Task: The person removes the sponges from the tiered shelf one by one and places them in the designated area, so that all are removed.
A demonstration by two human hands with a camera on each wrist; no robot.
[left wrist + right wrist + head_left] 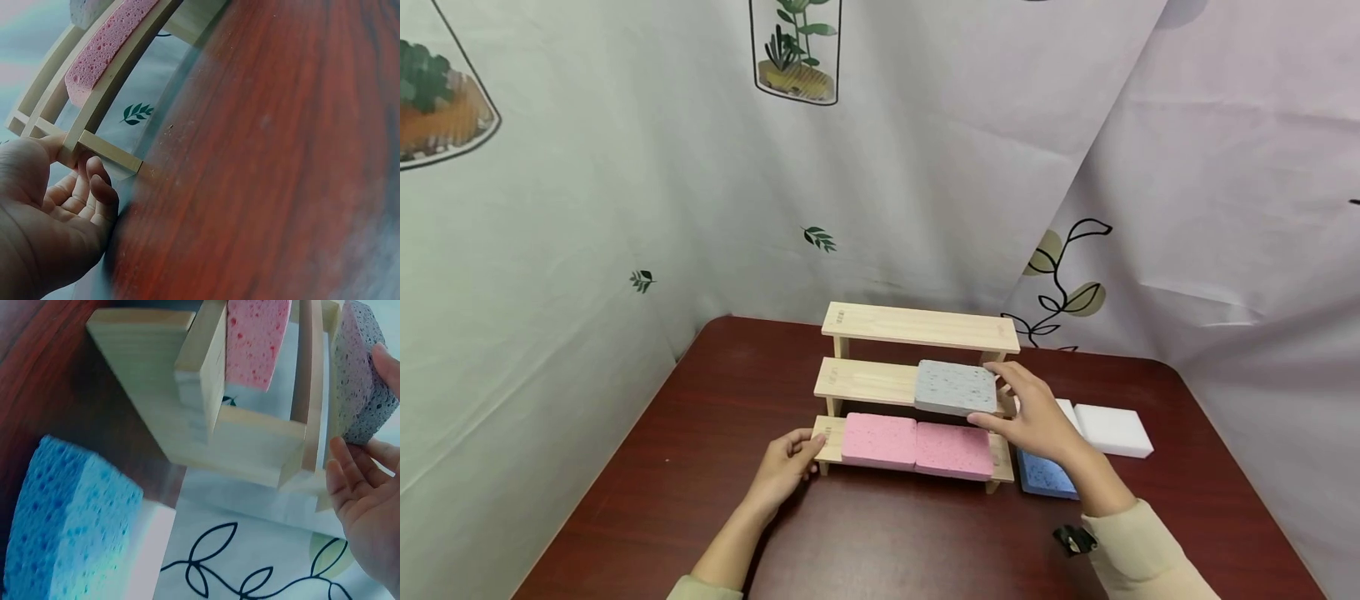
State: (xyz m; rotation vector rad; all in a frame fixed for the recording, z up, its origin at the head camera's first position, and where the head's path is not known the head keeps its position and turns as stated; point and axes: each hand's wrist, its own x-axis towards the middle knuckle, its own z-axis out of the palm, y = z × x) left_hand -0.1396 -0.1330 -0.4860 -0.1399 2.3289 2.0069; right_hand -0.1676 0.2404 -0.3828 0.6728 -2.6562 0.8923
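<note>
A three-step wooden rack stands on the table. My left hand grips the left end of its lowest step, thumb over the board and fingers curled under it, as the left wrist view shows. Two pink sponges lie side by side on that step. At the right part of the middle step is a grey sponge. My right hand holds it by its right end between thumb and fingers; in the right wrist view the grey sponge tilts beside the step.
Right of the rack, a blue sponge and a white block lie on the dark red table; another white block is partly hidden by my right hand. A small black item shows by the right sleeve. Printed cloth hangs behind.
</note>
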